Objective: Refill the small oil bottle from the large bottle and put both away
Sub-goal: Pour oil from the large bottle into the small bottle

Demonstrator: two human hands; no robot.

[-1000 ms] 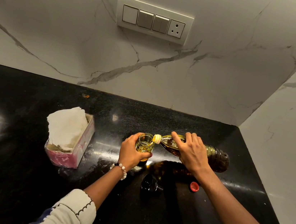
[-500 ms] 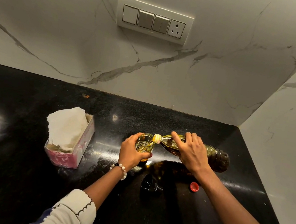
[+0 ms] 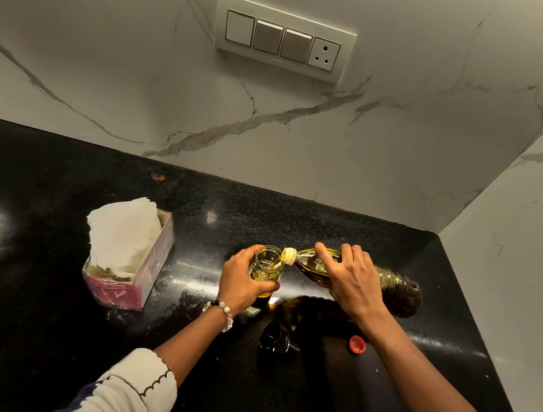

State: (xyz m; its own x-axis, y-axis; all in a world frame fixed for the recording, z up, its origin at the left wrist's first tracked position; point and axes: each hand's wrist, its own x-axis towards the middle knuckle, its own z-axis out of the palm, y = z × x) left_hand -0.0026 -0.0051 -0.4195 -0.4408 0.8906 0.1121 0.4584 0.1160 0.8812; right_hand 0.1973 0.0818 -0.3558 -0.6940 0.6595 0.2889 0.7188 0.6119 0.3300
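A small glass oil bottle (image 3: 266, 267) stands upright on the black counter (image 3: 29, 277), its mouth open and yellow oil inside. My left hand (image 3: 242, 281) grips it from the left side. The large plastic oil bottle (image 3: 394, 287) lies almost level above the counter, its yellow neck (image 3: 288, 256) over the small bottle's mouth. A stream of oil runs from the neck into the small bottle. My right hand (image 3: 351, 280) holds the large bottle from above near its shoulder. A red cap (image 3: 357, 343) and a black cap (image 3: 275, 339) lie on the counter in front of the bottles.
A pink tissue box (image 3: 126, 273) with white paper sticking out stands to the left of my hands. Marble walls close the counter at the back and on the right. A switch panel with a socket (image 3: 283, 39) is on the back wall.
Hands and bottles keep nearly the same pose. The oil goes on pouring into the small bottle.
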